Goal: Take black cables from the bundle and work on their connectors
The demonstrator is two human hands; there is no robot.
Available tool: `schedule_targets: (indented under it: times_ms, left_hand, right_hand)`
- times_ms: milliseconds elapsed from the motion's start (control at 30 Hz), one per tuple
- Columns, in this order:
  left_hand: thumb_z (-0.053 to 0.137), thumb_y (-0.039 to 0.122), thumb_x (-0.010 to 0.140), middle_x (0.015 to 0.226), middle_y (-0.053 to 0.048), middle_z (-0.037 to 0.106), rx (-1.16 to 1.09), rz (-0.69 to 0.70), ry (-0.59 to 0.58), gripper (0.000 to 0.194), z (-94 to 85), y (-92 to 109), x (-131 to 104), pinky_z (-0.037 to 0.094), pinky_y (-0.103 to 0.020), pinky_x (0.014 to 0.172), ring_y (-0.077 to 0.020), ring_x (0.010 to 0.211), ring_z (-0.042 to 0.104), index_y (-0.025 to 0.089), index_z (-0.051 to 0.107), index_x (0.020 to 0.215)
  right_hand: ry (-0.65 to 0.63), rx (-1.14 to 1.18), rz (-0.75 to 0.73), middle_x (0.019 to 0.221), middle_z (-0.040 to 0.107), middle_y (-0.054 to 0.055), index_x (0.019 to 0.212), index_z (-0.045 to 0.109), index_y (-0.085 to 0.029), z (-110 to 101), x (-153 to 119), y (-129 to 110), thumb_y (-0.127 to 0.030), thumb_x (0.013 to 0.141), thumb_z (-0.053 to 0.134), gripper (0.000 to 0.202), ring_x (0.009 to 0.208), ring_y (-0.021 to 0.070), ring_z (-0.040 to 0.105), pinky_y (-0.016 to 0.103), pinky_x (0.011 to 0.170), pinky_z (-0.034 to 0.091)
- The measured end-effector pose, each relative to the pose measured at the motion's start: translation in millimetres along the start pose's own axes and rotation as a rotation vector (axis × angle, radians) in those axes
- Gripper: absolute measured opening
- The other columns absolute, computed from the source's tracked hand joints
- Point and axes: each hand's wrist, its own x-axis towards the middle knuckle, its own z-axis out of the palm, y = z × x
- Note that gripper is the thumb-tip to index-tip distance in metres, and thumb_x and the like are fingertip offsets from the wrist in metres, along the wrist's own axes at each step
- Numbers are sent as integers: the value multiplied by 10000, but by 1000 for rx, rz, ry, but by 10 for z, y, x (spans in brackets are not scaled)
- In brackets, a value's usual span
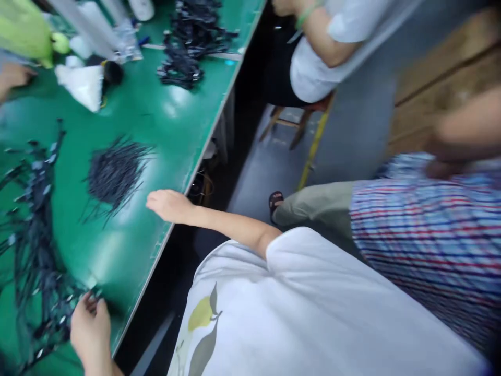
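My left hand [91, 326] is at the near edge of the green table, its fingers closed on the end of a black cable [93, 292]. That end lies against a long heap of black cables with small shiny connectors [41, 209]. My right hand [170, 206] is over the table's edge with its fingers curled together; whether anything is inside them is hidden. Left of it lies a loose pile of thin black strips, like cable ties [113, 172].
Another black cable heap [191, 36] lies farther along the green table [164, 141]. White bag [82, 86] and yellow-green bag [25, 31] sit at the far left. A seated person [317, 57] and someone in a checked garment [426, 224] are nearby.
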Motion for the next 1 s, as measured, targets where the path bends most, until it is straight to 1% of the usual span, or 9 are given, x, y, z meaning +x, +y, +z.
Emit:
schedule_targets:
  times_ms: [100, 233, 300, 400, 533, 600, 700, 867, 1000]
  left_hand:
    - [695, 270, 670, 889, -40, 580, -682, -231, 53, 460, -92, 115, -169, 483, -314, 766, -175, 790, 562, 133, 605, 1100]
    - [744, 225, 658, 740, 33, 476, -1307, -250, -73, 421, -313, 278, -316, 296, -136, 423, -42, 513, 381, 120, 632, 1050]
    - [737, 182, 696, 706, 53, 430, -1522, -231, -58, 357, -444, 343, -417, 219, -123, 377, -16, 455, 284, 124, 634, 1032]
    - [661, 259, 846, 667, 61, 412, -1574, -214, -67, 246, -622, 414, -680, 193, -130, 369, -11, 420, 220, 151, 633, 1065]
    - [594, 383, 914, 568, 65, 413, -1483, -233, -166, 258, -804, 392, -1136, 166, -164, 371, -21, 387, 197, 169, 653, 1044]
    - [617, 415, 894, 500, 58, 405, -1420, -219, -201, 291, -878, 315, -1372, 180, -181, 393, -40, 396, 239, 156, 674, 1013]
    - [648, 449, 862, 429, 69, 324, -1410, -222, -197, 328, -977, 68, -1669, 183, -191, 409, -54, 402, 218, 135, 700, 942]
    - [652, 336, 871, 515, 85, 239, -1736, -411, 229, 201, -1026, -540, -1681, 244, -150, 370, -58, 418, 200, 145, 642, 808]
    - [618, 212, 897, 589, 61, 307, -1977, -570, 269, 211, -955, -819, -1444, 340, -109, 417, -46, 463, 343, 129, 563, 711]
  right_hand:
    - [3, 47, -6, 1173, 608, 92, 1062, 648, -159, 4, -99, -85, -203, 984, 373, 289, 1077, 214, 527, 337, 938, 415]
    - [-1, 203, 75, 1118, 645, 84, 992, 686, -222, 79, -67, -175, -260, 960, 424, 267, 1049, 246, 568, 405, 949, 439]
    - [-43, 374, 40, 1082, 644, 73, 997, 673, -258, 132, 19, -326, -270, 958, 420, 257, 1039, 235, 592, 395, 939, 468]
    - [-226, 564, -181, 1159, 599, 78, 1253, 555, -267, 211, 189, -797, -245, 944, 440, 331, 936, 194, 626, 356, 881, 513]
    - [-413, 522, -529, 1255, 537, 109, 1505, 218, -251, 431, 590, -1719, -280, 937, 502, 636, 878, 174, 623, 325, 761, 530]
    - [-476, 376, -687, 1204, 568, 86, 1461, 329, -272, 616, 892, -2160, -330, 936, 531, 565, 937, 190, 620, 295, 722, 515]
    - [-547, 147, -748, 1012, 628, 72, 1123, 643, -227, 880, 1451, -2617, -303, 932, 537, 232, 918, 208, 628, 276, 698, 493]
    - [-314, 76, -619, 1153, 564, 167, 1104, 636, -117, 797, 2227, -2895, -213, 990, 345, 327, 1088, 271, 565, 401, 872, 479]
    - [139, 230, -591, 1076, 602, 135, 1088, 621, -69, 385, 2491, -2992, -360, 990, 207, 515, 1111, 269, 547, 456, 941, 437]
